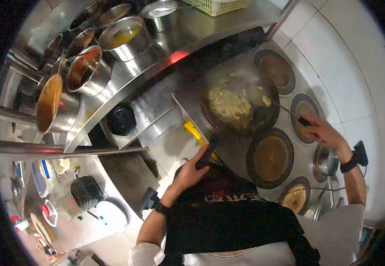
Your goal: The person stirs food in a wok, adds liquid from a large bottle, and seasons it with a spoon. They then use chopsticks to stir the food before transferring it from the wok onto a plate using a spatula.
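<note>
A dark wok (263, 119) sits on the stove, holding pale yellowish food pieces (230, 104) under rising steam. My right hand (325, 132) is closed around the black grip of a long-handled cooking utensil (290, 113). Its thin metal shaft runs down into the wok, where the head is blurred by steam among the food. On the near left side of the wok, my left hand (191, 172) is wrapped round a dark wok handle (205, 158), with the thumb and index finger on either side. A yellow object (193, 132) lies just beyond that hand.
Several round dark burner plates (270, 157) surround the wok. Metal pots (123, 40) of sauces and liquids line the raised steel shelf (157, 66), near a pale plastic basket (216, 6). At lower left, a worktop carries a clear jug (66, 199) and a white round container (111, 216).
</note>
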A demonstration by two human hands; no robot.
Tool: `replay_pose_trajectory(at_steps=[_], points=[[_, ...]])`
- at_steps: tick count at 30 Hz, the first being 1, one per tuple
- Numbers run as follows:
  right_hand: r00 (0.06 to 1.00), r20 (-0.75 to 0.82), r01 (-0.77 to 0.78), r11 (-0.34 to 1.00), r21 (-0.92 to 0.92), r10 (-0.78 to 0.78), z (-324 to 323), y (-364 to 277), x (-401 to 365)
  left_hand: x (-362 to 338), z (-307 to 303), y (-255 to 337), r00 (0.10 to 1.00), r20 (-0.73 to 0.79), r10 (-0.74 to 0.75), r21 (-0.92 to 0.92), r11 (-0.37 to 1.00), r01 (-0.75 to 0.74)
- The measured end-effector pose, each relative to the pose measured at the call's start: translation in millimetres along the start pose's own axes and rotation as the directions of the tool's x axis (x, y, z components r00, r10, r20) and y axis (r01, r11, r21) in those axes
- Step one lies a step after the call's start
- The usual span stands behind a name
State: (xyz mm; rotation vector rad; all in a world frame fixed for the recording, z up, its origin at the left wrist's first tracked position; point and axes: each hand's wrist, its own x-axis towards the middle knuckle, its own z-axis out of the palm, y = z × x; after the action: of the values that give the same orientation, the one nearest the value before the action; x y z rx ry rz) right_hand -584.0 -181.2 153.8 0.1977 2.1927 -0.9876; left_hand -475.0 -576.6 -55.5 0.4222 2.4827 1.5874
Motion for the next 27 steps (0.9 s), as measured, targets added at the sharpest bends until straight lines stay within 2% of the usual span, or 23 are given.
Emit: replay_pose_trajectory(at_steps=[2,3,4,5,6,8,9,11,13,15,16,17,18,19,20,21,22,23,24,25,27], points=[[0.981,0.026,-0.194,0.975,0.107,0.192,-12,10,-4,-10,0,13,0.998,0.025,-0.065,-0.044,0.997,0.066],[0.979,0.039,-0.202,0.974,0.104,0.199,-11,16,-2,-15,-1,24,0.976,0.083,-0.199,-0.127,0.97,0.209],[0.941,0.219,-0.307,0.924,0.23,0.258,-7,25,2,-20,-1,30,0.932,0.15,-0.329,-0.2,0.914,0.354],[0.876,0.391,-0.421,0.845,0.329,0.284,-2,35,6,-21,1,32,0.924,0.165,-0.346,-0.204,0.904,0.375],[0.893,0.372,-0.393,0.84,0.373,0.253,16,38,16,-21,2,30,0.923,0.161,-0.35,-0.205,0.903,0.378],[0.943,0.281,-0.305,0.804,0.51,0.179,62,73,55,-23,8,25,0.977,0.045,-0.207,-0.131,0.969,0.211],[0.97,0.204,-0.232,0.765,0.601,0.133,78,90,74,-22,10,23,0.977,0.033,-0.209,-0.13,0.969,0.211],[0.981,0.159,-0.188,0.73,0.657,0.11,96,50,68,-26,10,20,0.946,0.107,-0.305,-0.122,0.941,0.317],[0.989,0.108,-0.145,0.685,0.714,0.097,100,34,62,-29,11,23,0.951,0.086,-0.297,-0.148,0.94,0.308],[0.996,-0.081,0.02,0.872,0.49,0.023,90,33,59,-24,12,24,0.959,0.07,-0.274,-0.188,0.941,0.283],[0.996,-0.086,0.018,0.874,0.485,0.027,82,28,52,-24,10,29,0.955,0.055,-0.293,-0.135,0.945,0.298],[0.996,-0.076,0.054,0.977,0.206,-0.039,71,20,42,-24,10,32,0.95,0.039,-0.308,-0.081,0.947,0.311],[0.994,-0.041,0.098,0.991,-0.091,-0.102,63,13,39,-26,11,31,0.951,0.035,-0.307,-0.085,0.947,0.309],[0.994,-0.043,0.097,0.991,-0.098,-0.101,57,13,37,-29,14,30,0.933,-0.003,-0.359,-0.08,0.931,0.357],[0.905,-0.101,0.35,0.858,-0.375,-0.413,51,13,36,-29,17,30,0.912,-0.037,-0.408,-0.074,0.911,0.405],[0.724,-0.061,0.51,0.592,-0.624,-0.687,48,12,37,-30,16,30,0.913,-0.036,-0.407,-0.075,0.912,0.404],[0.725,-0.061,0.509,0.593,-0.623,-0.687,44,2,35,-31,15,31,0.936,-0.071,-0.346,-0.031,0.938,0.344],[0.733,-0.079,0.437,0.556,-0.707,-0.676,41,-15,32,-33,14,31,0.953,-0.102,-0.285,0.018,0.958,0.288],[0.738,-0.099,0.358,0.511,-0.782,-0.668,41,-28,34,-34,13,29,0.953,-0.102,-0.287,0.022,0.957,0.29],[0.739,-0.1,0.358,0.515,-0.778,-0.666,46,-34,43,-34,15,27,0.954,-0.099,-0.284,-0.014,0.959,0.284],[0.789,-0.162,0.222,0.52,-0.825,-0.593,56,-45,58,-35,16,28,0.955,-0.098,-0.278,-0.046,0.96,0.275]])
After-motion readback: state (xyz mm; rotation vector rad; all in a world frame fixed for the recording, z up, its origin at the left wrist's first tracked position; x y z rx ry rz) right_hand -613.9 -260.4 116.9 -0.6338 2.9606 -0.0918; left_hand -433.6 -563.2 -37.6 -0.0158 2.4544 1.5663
